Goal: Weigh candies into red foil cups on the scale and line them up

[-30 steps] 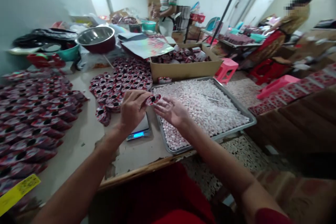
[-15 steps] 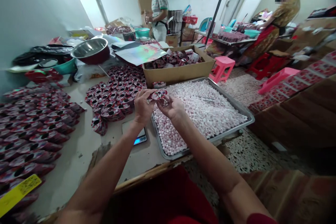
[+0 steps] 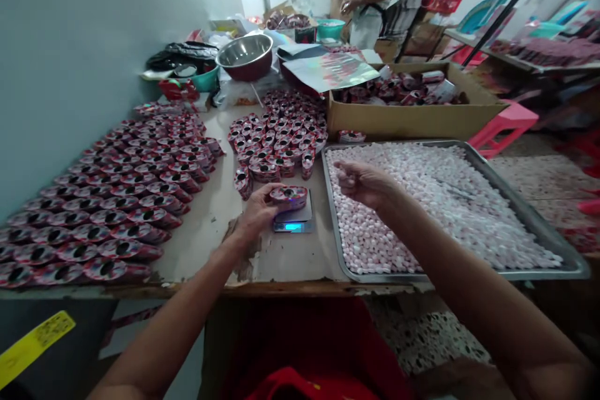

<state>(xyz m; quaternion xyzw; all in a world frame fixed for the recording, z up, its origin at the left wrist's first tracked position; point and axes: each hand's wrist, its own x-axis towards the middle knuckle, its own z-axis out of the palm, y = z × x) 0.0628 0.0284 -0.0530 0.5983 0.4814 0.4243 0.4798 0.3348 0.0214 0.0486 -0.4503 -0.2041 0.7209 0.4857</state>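
One yellow strip [image 3: 23,359] at 8 o'clock, bearing a black square code; small print unreadable. At 9, tight rows of red-and-white oval packets with dark round openings [image 3: 124,203]: three across in the nearest row, too many overall; labels unreadable. One round steel bowl with a dark red outside [image 3: 246,62] at 11. One left hand [image 3: 257,214], grip narrow, thumb and fingers around the left end of one red-and-white printed oval packet [image 3: 289,194]; packet sits at 2 o'clock from that hand, upright, over one small flat silver digital scale [image 3: 305,226]. Contact can't be told; display lit blue, digits illegible. Looser packet cluster [image 3: 281,137] at 1 from the left hand, uncounted. One right hand [image 3: 368,184], fingers curled over small white pellets [image 3: 469,231], contents can't be told. Pellets uncountable, in one rectangular grey metal tray [image 3: 398,277]. One open brown cardboard box [image 3: 412,120] at 2.
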